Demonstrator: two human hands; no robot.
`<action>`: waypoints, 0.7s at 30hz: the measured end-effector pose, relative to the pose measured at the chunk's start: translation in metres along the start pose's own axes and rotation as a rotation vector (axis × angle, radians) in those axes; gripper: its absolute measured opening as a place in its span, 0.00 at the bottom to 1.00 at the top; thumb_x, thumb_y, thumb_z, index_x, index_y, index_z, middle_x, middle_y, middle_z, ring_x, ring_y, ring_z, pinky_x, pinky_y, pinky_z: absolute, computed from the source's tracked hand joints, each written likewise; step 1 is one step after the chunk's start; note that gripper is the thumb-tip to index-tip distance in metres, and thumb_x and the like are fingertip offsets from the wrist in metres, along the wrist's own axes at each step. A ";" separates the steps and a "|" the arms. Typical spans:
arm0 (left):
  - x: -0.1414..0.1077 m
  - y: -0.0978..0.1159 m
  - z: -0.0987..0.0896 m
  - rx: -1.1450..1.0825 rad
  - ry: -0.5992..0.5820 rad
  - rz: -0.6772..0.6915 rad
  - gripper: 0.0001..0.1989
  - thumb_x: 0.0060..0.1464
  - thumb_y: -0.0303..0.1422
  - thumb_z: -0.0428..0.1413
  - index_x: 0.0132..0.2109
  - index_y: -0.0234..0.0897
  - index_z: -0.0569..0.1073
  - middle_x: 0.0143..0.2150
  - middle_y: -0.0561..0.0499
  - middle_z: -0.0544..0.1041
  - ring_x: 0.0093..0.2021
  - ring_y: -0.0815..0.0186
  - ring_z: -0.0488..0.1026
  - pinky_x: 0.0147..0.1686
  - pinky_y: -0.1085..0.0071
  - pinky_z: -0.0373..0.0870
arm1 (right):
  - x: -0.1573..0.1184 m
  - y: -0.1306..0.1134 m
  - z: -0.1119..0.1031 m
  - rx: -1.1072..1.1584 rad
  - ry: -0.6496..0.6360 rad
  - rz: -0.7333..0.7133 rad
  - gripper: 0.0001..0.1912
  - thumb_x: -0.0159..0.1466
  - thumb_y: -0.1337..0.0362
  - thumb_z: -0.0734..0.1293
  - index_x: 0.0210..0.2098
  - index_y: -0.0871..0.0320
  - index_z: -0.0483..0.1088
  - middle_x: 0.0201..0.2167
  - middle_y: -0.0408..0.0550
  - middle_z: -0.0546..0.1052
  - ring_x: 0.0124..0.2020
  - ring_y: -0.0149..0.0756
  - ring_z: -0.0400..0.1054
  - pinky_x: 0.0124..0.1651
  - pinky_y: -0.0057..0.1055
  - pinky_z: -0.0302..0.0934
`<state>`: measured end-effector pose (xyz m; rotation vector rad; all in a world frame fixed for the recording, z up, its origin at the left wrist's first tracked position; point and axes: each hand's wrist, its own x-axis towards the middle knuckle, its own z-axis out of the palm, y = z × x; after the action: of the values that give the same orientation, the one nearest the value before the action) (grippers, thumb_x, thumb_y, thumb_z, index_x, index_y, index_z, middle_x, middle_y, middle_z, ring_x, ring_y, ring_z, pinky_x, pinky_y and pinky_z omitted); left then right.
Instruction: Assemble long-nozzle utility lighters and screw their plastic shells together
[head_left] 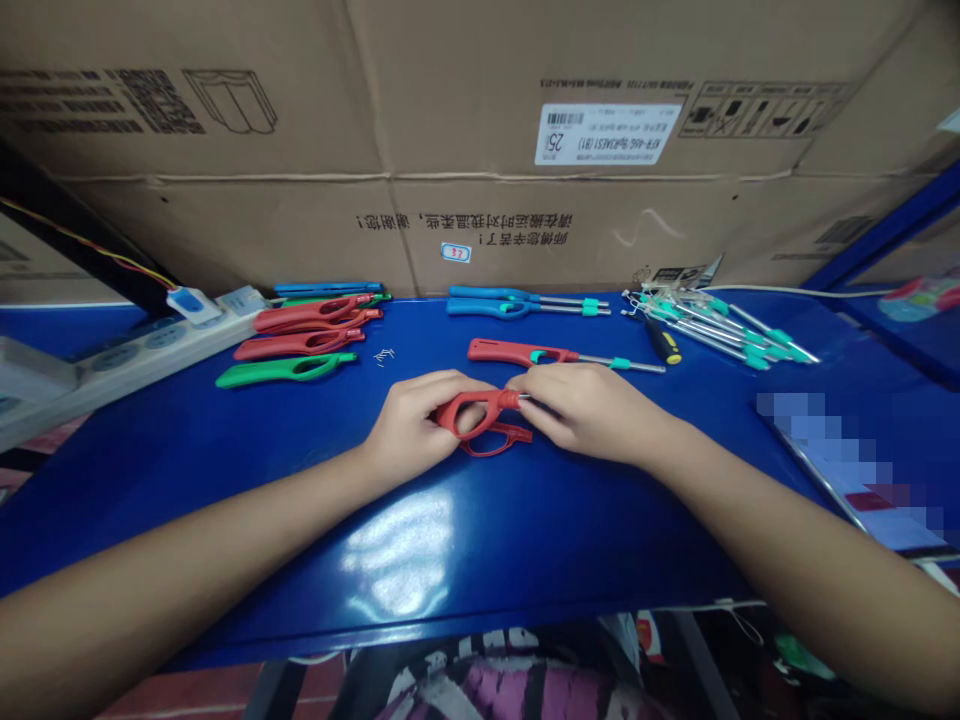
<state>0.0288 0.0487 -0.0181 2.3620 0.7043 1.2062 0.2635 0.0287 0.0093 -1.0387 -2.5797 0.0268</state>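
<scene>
My left hand (421, 422) is wrapped round a red plastic lighter casing (487, 402) near the middle of the blue table. At the casing's narrow right end, the fingers of my right hand (581, 405) are pinched together by a small metallic piece, mostly hidden. Just below lies another red casing part (501, 440) with a looped opening, partly covered by the held one. Behind my hands rests a red lighter (517, 352) with a metal rod and green parts.
Red and green casings (285, 372) lie at left, near small screws (384, 355) and a power strip (142, 350). Blue lighters (491, 304) lie at the back. Metal rods (727, 325) and a screwdriver (663, 342) are at right, on the table (262, 560) before a cardboard wall.
</scene>
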 end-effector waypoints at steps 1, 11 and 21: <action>0.000 0.000 0.000 -0.006 -0.002 0.000 0.06 0.60 0.27 0.59 0.42 0.36 0.81 0.39 0.47 0.84 0.36 0.66 0.80 0.39 0.73 0.76 | 0.000 0.000 0.000 0.013 -0.006 0.002 0.14 0.72 0.63 0.59 0.46 0.60 0.75 0.44 0.53 0.82 0.42 0.41 0.76 0.42 0.34 0.66; -0.002 -0.005 0.001 -0.057 -0.009 -0.048 0.05 0.59 0.27 0.60 0.41 0.35 0.81 0.36 0.48 0.82 0.33 0.68 0.78 0.36 0.74 0.73 | 0.000 -0.003 -0.002 0.034 -0.033 0.000 0.15 0.74 0.63 0.58 0.45 0.62 0.75 0.43 0.54 0.81 0.42 0.41 0.76 0.43 0.35 0.66; -0.001 -0.007 0.002 -0.049 0.002 -0.062 0.04 0.58 0.30 0.63 0.37 0.33 0.80 0.32 0.49 0.81 0.29 0.69 0.76 0.33 0.76 0.72 | 0.000 -0.004 -0.003 -0.049 -0.037 -0.016 0.15 0.74 0.62 0.58 0.45 0.62 0.75 0.43 0.53 0.82 0.42 0.42 0.77 0.42 0.35 0.66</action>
<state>0.0281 0.0530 -0.0236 2.2828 0.7347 1.1858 0.2611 0.0254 0.0125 -1.0449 -2.6339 -0.0211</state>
